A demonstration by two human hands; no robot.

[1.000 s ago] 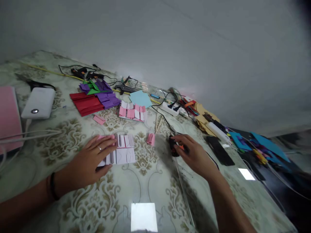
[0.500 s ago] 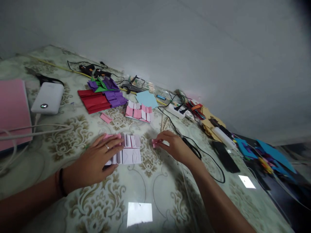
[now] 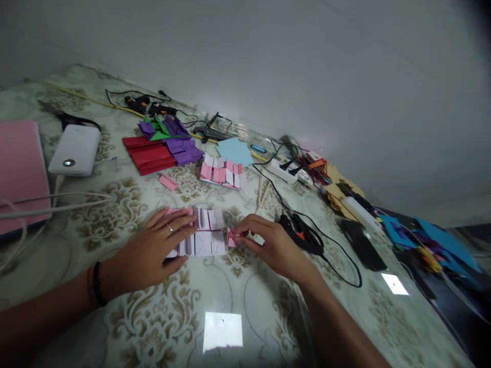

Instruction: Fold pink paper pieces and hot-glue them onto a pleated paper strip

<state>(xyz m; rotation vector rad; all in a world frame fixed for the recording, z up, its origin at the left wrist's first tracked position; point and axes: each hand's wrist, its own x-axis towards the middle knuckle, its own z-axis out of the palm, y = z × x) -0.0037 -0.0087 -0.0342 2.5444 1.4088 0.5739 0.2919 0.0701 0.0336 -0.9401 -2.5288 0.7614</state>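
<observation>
My left hand (image 3: 159, 245) lies spread over the left part of a folded white and pink paper sheet (image 3: 209, 241), pressing on it. Between the thumb and fingers of my right hand (image 3: 268, 240) is a small folded pink paper piece (image 3: 232, 237), just right of the sheet's edge. Behind the sheet stands a pink and white folded paper (image 3: 221, 172). A small pink strip (image 3: 168, 182) lies to its left, near red folded paper (image 3: 149, 155) and purple folded paper (image 3: 184, 151).
At the left are a pink folder (image 3: 23, 174), a white power bank (image 3: 75, 150) and scissors (image 3: 72, 120). A light blue sheet (image 3: 235, 152) and a power strip (image 3: 282, 171) lie near the wall. A black glue gun (image 3: 301, 235) and a phone (image 3: 363, 245) are right.
My right hand has moved left and slightly down with the pink piece, nearer the white sheet. The black glue gun behind it now shows. My left hand stays on the sheet.
</observation>
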